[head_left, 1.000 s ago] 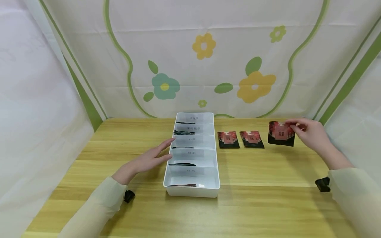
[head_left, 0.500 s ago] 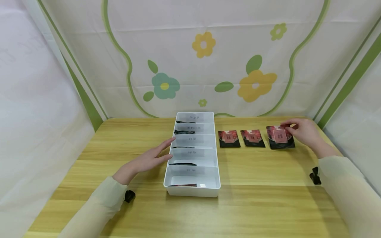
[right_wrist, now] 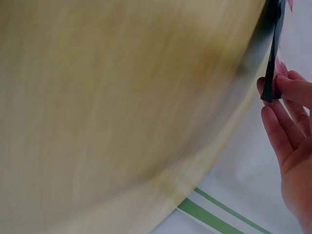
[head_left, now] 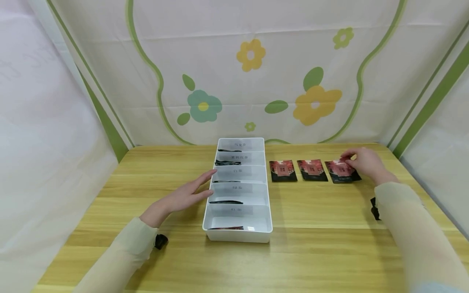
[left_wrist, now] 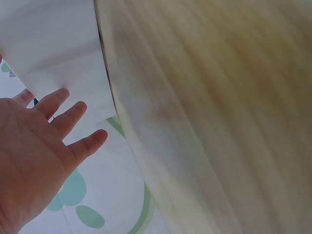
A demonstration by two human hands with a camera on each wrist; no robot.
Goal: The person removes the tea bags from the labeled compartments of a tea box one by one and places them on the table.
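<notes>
My right hand [head_left: 364, 163] pinches the upper right corner of a red and black tea packet [head_left: 340, 171] between thumb and fingers, at the right end of a row. In the right wrist view the packet [right_wrist: 273, 58] shows edge-on, with the thumb on its printed face. Two similar packets, a middle one [head_left: 312, 170] and a left one [head_left: 283, 171], lie flat beside it. My left hand [head_left: 183, 196] touches the left wall of a white divided box [head_left: 238, 237], fingers extended. In the left wrist view the left hand's fingers [left_wrist: 90, 144] are spread, holding nothing.
Several labelled compartments in the box hold thin packets, among them a dark green one [head_left: 226, 202] and a red one [head_left: 227, 228]. The wooden table [head_left: 322, 252] ends at a flower-printed cloth [head_left: 220, 61] behind, with white cloth at both sides.
The right hand has moved left and lowered the packet from above the table into line with the other two, still pinching its corner. The left hand stays against the box.
</notes>
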